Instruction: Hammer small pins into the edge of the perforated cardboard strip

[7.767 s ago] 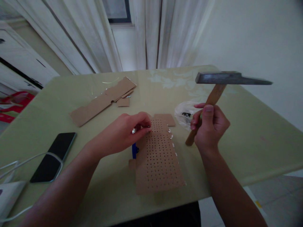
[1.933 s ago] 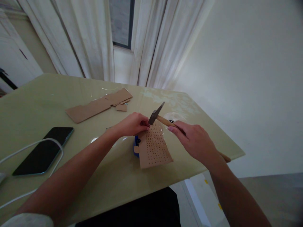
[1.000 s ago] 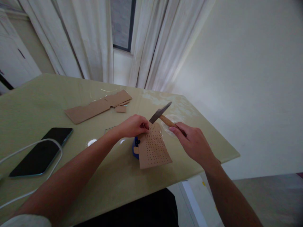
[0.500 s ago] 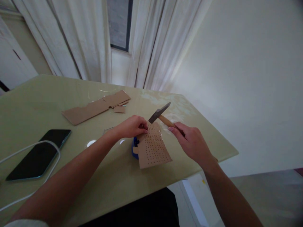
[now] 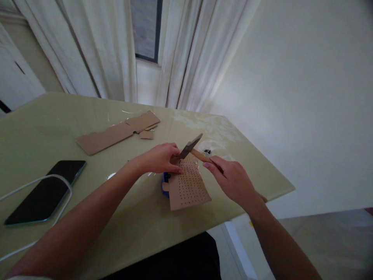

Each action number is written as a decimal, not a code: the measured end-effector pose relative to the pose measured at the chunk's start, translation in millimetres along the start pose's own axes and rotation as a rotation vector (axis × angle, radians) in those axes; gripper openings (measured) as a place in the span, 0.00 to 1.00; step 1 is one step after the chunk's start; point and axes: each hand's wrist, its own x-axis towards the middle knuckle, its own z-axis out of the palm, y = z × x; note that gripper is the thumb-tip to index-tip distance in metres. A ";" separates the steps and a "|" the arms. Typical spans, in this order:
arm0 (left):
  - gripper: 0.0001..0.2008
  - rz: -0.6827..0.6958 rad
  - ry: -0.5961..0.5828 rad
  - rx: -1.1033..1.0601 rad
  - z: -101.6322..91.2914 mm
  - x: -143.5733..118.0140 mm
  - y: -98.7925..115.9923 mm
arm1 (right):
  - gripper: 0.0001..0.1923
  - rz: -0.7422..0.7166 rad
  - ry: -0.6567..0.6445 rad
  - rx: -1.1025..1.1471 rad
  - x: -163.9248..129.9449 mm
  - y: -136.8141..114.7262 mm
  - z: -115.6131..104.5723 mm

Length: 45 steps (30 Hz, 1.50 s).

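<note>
A brown cardboard piece (image 5: 188, 186) dotted with rows of small holes lies on the pale green table (image 5: 140, 221), resting partly on a blue object (image 5: 164, 186). My left hand (image 5: 159, 158) pinches something small at the card's far edge; what it is cannot be made out. My right hand (image 5: 231, 179) grips the wooden handle of a hammer (image 5: 190, 146). The grey metal head is down at the card's far edge, right beside my left fingertips.
A long strip of plain cardboard (image 5: 116, 132) with small offcuts lies further back. A black phone (image 5: 46, 192) sits at the left with a white cable (image 5: 35, 184) looped over it. A clear plastic bag (image 5: 211, 147) lies behind the hammer. The table edge runs close on the right.
The hammer head has come down from its raised position to the card's far edge beside my left fingers. My left hand stays in place on the card.
</note>
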 end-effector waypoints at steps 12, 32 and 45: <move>0.18 -0.036 0.001 0.086 1.7 0.2 4.3 | 0.22 0.000 0.002 -0.004 3.0 2.9 10.3; 0.14 -0.545 0.103 0.315 -62.7 -52.5 -77.4 | 0.21 0.091 0.947 0.744 28.4 34.6 67.8; 0.05 -0.718 -0.209 0.262 -24.9 -51.7 -109.7 | 0.20 0.112 1.152 0.844 38.0 34.2 99.7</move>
